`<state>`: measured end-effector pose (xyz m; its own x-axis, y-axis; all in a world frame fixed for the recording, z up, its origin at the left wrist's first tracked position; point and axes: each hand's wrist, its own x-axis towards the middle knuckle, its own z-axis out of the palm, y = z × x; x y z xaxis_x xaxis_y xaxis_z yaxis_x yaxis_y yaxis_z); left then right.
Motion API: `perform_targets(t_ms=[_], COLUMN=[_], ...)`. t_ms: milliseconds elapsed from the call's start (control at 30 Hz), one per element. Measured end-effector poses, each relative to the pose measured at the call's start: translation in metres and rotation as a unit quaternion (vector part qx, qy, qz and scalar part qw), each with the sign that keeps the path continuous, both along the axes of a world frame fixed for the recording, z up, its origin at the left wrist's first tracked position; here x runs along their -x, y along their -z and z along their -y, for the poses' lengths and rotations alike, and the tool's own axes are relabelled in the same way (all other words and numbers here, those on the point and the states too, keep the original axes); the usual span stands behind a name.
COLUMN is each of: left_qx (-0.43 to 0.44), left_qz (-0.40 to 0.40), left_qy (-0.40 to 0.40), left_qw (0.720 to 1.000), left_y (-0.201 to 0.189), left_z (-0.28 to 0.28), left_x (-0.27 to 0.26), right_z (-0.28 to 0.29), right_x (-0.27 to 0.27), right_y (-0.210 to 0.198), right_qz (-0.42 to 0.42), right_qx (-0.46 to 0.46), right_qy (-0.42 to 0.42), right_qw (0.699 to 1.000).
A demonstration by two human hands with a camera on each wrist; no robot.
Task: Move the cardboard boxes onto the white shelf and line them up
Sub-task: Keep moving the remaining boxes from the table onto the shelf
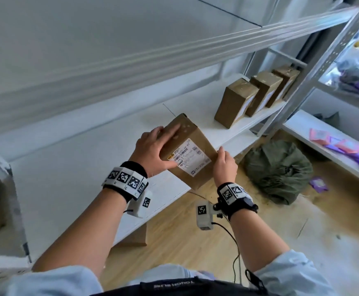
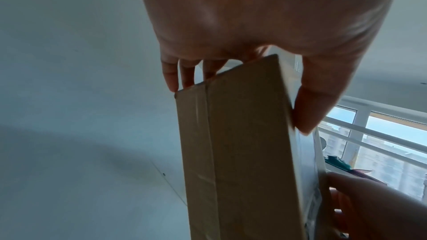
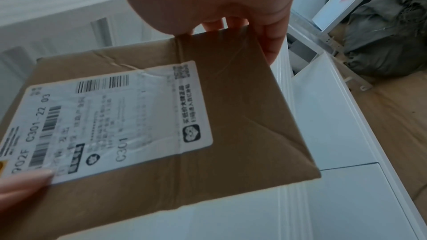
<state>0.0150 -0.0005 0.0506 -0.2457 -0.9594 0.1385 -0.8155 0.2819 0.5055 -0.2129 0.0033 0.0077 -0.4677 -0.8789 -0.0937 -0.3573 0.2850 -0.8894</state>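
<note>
1. Head view: a cardboard box (image 1: 188,151) is held tilted over the front edge of the white shelf (image 1: 71,167). It is gripped at its far end by the left hand (image 1: 153,150) and at its near right edge by the right hand (image 1: 225,165). Three boxes (image 1: 257,94) are lined up near the shelf's right end.
2. Left wrist view: left fingers (image 2: 172,78) and thumb are seen clamped across the box end.
3. Right wrist view: right fingers (image 3: 272,43) are curled over the box edge; a shipping label (image 3: 110,121) is seen on the upper face.
</note>
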Motion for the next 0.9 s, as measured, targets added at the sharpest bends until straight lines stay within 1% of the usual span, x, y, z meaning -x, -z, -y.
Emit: perform_targets(t_ms=[100,200,267,367,467,567,733,833,900], left_qx=[0.022,0.032,0.040,0.067,0.073,0.070,0.071,0.032,0.012], left_qz=[-0.005,-0.004,0.012,0.062,0.085,0.095,0.119,0.124,0.111], left_qy=[-0.010,-0.023,-0.037,-0.063,-0.085,-0.105,-0.154,-0.177,-0.203], left_qw=[1.000,0.999,0.998,0.994,0.990,0.987,0.978,0.976,0.973], left_y=[0.000,0.004,0.008,0.011,0.014,0.014,0.021,0.029,0.035], left_z=[0.034,0.066,0.090,0.128,0.163,0.193,0.231,0.236,0.235], left_x=[0.019,0.043,0.060,0.089,0.121,0.156,0.205,0.216,0.216], right_z=[0.030,0.063,0.089,0.130,0.168,0.204,0.261,0.276,0.281], right_x=[0.013,0.026,0.037,0.054,0.076,0.096,0.125,0.132,0.137], right_y=[0.001,0.008,0.016,0.019,0.013,0.010,0.024,0.032,0.038], right_qz=[0.007,0.007,0.000,-0.011,0.025,0.042,0.022,0.034,0.033], right_qx=[0.011,0.020,0.037,0.075,0.096,0.103,0.092,0.085,0.090], right_qy=[0.008,-0.004,-0.022,-0.060,-0.091,-0.130,-0.138,-0.156,-0.157], right_qw=[1.000,1.000,0.999,0.995,0.991,0.985,0.986,0.983,0.983])
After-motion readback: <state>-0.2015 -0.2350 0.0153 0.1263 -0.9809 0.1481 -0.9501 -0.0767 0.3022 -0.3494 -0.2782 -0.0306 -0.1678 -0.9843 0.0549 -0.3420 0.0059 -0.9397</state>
